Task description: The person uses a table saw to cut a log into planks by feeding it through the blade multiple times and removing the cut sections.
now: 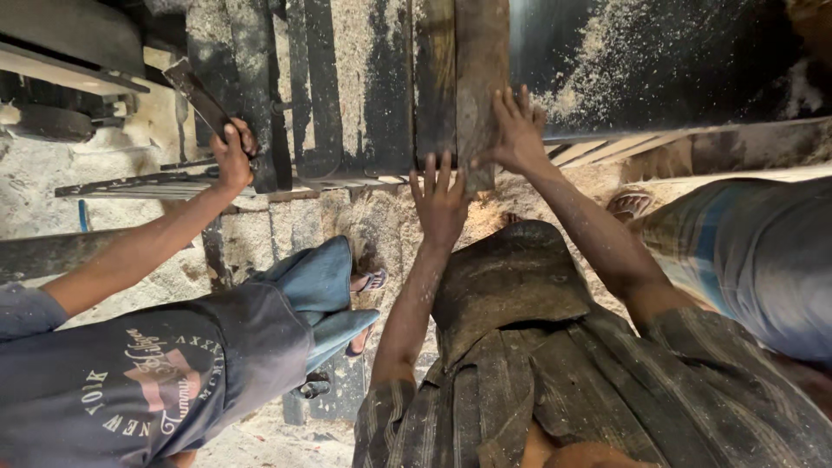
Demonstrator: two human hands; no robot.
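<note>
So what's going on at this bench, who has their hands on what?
The camera wearer presses both hands on the near end of a rough wooden plank lying on a sawdust-covered machine bed: left hand at its lower edge, right hand flat on its side. To the left, a co-worker's hand grips a dark metal lever. Sawdust covers the floor, and sandalled feet show below.

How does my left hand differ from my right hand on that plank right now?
The left hand lies nearer the body, at the plank's near end, while the right hand reaches farther up it. The left hand points straight ahead with fingers together; the right hand is angled, fingers spread, on the plank's right edge. Both are open, flat and dusted with sawdust. A co-worker's hand grips a lever to the left.
</note>
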